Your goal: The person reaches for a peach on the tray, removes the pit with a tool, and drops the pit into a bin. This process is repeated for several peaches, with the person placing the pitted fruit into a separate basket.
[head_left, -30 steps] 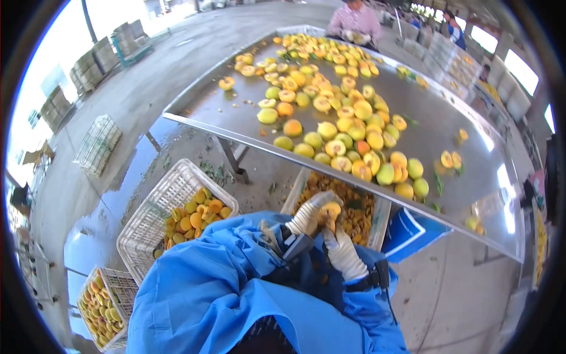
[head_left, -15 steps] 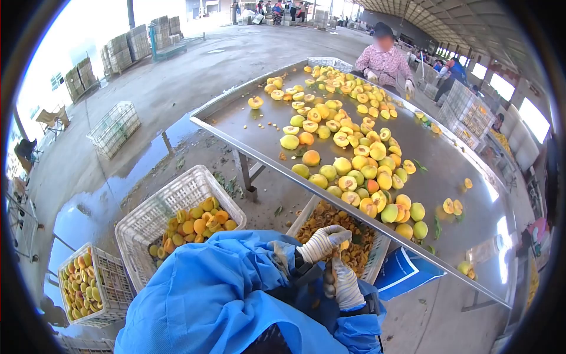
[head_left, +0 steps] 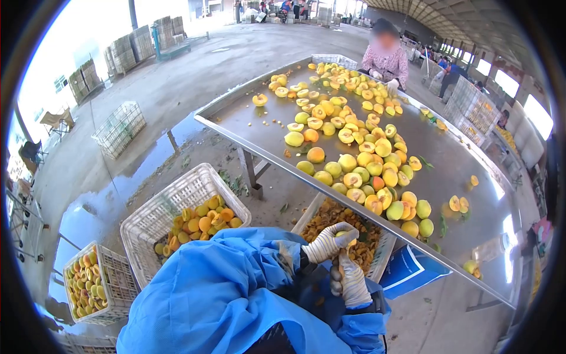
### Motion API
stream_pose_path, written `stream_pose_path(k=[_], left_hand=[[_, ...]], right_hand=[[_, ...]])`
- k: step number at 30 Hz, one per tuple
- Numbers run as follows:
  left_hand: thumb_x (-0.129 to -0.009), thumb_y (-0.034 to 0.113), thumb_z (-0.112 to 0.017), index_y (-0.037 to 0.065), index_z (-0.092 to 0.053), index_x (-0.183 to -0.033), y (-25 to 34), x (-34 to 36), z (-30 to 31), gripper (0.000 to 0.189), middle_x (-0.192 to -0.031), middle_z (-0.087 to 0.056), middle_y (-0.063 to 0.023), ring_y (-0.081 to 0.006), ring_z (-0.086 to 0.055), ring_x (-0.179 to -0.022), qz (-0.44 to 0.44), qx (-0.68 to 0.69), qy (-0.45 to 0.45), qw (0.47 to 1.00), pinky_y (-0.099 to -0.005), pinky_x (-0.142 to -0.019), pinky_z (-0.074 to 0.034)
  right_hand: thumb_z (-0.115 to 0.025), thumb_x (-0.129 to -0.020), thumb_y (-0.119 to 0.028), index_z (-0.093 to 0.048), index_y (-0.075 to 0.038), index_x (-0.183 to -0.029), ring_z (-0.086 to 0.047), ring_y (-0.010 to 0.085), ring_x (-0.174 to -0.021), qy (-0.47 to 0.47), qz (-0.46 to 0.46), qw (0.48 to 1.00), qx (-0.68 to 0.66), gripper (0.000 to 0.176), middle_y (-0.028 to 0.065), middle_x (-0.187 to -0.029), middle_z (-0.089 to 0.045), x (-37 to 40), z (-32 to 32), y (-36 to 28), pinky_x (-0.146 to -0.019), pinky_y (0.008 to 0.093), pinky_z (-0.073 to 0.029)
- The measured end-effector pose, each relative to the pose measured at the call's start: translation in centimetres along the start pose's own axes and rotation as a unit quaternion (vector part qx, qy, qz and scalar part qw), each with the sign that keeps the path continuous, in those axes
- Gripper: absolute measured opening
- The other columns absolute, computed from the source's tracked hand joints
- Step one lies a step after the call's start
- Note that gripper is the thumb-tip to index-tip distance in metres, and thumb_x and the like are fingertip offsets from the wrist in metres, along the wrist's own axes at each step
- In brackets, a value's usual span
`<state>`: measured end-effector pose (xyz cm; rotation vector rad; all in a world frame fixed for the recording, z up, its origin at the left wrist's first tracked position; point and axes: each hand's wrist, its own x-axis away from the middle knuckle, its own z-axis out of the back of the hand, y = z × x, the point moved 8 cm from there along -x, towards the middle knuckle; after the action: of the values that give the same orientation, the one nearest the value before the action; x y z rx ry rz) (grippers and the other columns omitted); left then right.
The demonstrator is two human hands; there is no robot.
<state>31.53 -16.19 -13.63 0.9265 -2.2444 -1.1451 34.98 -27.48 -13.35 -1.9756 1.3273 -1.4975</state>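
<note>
My left hand (head_left: 328,242), in a white knitted glove with grey fingertips, is closed around a yellow peach piece (head_left: 352,241), mostly hidden by the fingers. Just below it, my right hand (head_left: 352,282), gloved the same way, has its fingers curled close to the fruit. Whatever those fingers grip is hidden. Beneath both hands stands a crate (head_left: 385,258) full of brownish-orange peels and scraps (head_left: 331,219). Ahead, the metal table (head_left: 247,121) carries many peaches (head_left: 371,168), some whole and some halved with red-tinged centres.
A white crate (head_left: 140,222) of peaches stands left of me, with another filled crate (head_left: 109,274) beyond it. A blue printed bag or box (head_left: 407,272) sits under the table edge. A co-worker (head_left: 386,59) works across the table. Another crate (head_left: 118,130) stands on the floor.
The whole view has shifted slightly, with the table and crates appearing a little right. Both hands stay together at the peach piece. The co-worker's hands have moved closer together.
</note>
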Motion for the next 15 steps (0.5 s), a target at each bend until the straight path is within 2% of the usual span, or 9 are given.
stream_pose_path(k=[4,7,8,10,13,15], left_hand=[[-0.091,0.024,-0.07,0.006,-0.067,-0.107,0.6,0.4,-0.6,0.025,-0.097,-0.066,-0.0011,-0.0079,-0.059,-0.087,-0.022,-0.009,-0.034,0.999,-0.0223,-0.077,-0.049],[-0.091,0.026,-0.07,0.006,-0.067,-0.107,0.7,0.8,-0.7,0.026,-0.098,-0.066,-0.0016,-0.0086,-0.06,-0.089,-0.062,-0.041,-0.013,0.997,-0.0233,-0.079,-0.049],[-0.092,0.03,-0.068,0.005,-0.067,-0.106,0.2,0.5,-0.7,0.028,-0.099,-0.067,-0.0022,-0.0097,-0.06,-0.09,-0.036,-0.037,-0.039,0.998,-0.0244,-0.081,-0.049],[-0.093,0.032,-0.066,0.005,-0.066,-0.105,0.3,0.4,-0.8,0.029,-0.098,-0.067,-0.0025,-0.0104,-0.06,-0.091,0.014,0.019,-0.09,0.996,-0.0258,-0.082,-0.049],[-0.095,0.034,-0.063,0.005,-0.066,-0.104,1.2,0.6,-1.2,0.03,-0.099,-0.067,-0.003,-0.0114,-0.06,-0.092,-0.047,-0.015,-0.086,0.995,-0.0272,-0.083,-0.049],[-0.096,0.042,-0.059,0.005,-0.065,-0.105,2.2,0.8,-1.0,0.038,-0.102,-0.066,-0.0053,-0.0135,-0.061,-0.094,-0.125,-0.119,-0.064,0.983,-0.0294,-0.086,-0.049]], right_hand=[[-0.055,-0.095,-0.052,-0.053,-0.015,-0.096,-0.037,0.012,-0.038,-0.085,-0.019,0.994,-0.067,0.036,-0.0012,-0.056,-0.043,0.6,-0.3,-0.2,-0.035,0.0265,-0.027],[-0.057,-0.093,-0.053,-0.052,-0.014,-0.095,-0.039,0.0115,-0.038,0.017,0.049,0.994,0.096,0.038,-0.0011,-0.058,-0.044,0.1,0.6,-0.3,-0.035,0.0253,-0.028],[-0.057,-0.093,-0.053,-0.052,-0.014,-0.094,-0.039,0.0114,-0.039,0.052,0.07,0.985,0.149,0.039,-0.0011,-0.058,-0.044,0.1,0.9,-0.4,-0.035,0.0249,-0.029],[-0.057,-0.092,-0.056,-0.052,-0.014,-0.093,-0.041,0.0109,-0.039,-0.005,0.028,0.995,0.094,0.042,-0.0014,-0.058,-0.044,0.8,0.5,-0.4,-0.035,0.0251,-0.03],[-0.054,-0.093,-0.058,-0.051,-0.014,-0.092,-0.04,0.0104,-0.039,-0.065,-0.022,0.997,0.031,0.043,-0.0019,-0.057,-0.044,1.5,-0.1,-0.6,-0.035,0.0247,-0.029],[-0.053,-0.093,-0.058,-0.051,-0.014,-0.091,-0.04,0.0101,-0.038,-0.084,-0.022,0.996,0.02,0.044,-0.0022,-0.057,-0.043,1.6,-0.4,-0.8,-0.035,0.0251,-0.03]])
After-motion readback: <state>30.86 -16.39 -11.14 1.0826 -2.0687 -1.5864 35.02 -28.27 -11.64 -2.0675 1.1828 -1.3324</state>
